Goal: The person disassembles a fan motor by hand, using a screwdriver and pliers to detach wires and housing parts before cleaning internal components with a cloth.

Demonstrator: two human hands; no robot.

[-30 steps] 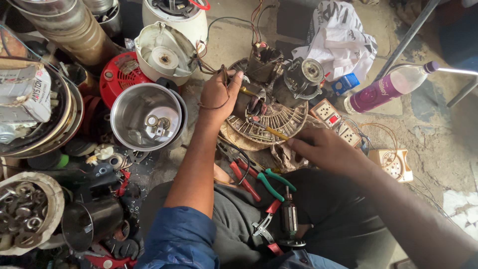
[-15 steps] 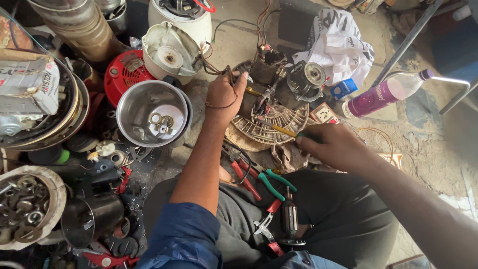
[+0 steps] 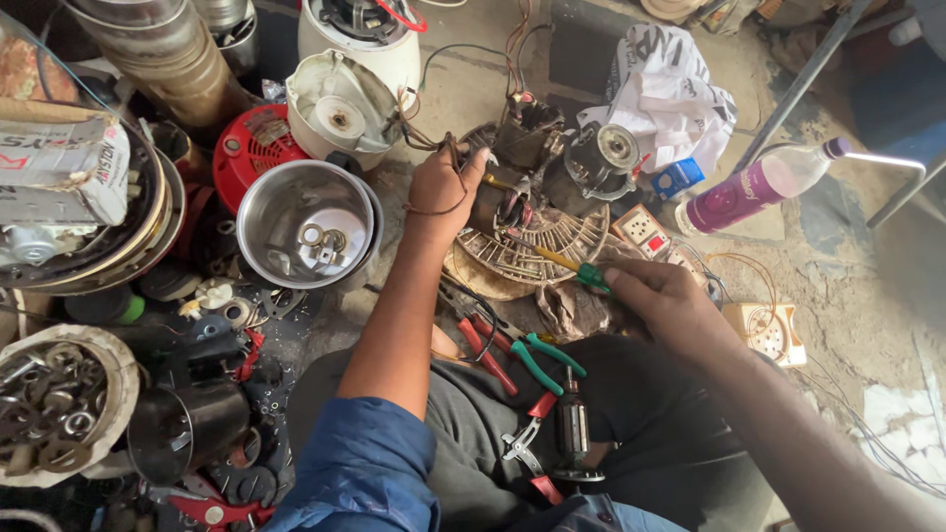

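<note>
Right hand [image 3: 662, 296] now nearer the motor [image 3: 512, 167], grip on screwdriver [image 3: 572, 266]; left hand [image 3: 443, 187] clutching that motor.

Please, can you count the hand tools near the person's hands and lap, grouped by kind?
Screwdriver, green handle, held in the right hand: 1
Pliers with red handles: 1
Pliers with green handles: 1
Smaller red-handled cutter on the lap: 1
Total: 4 tools

The left hand holds no tool; it grips the motor assembly.
</note>
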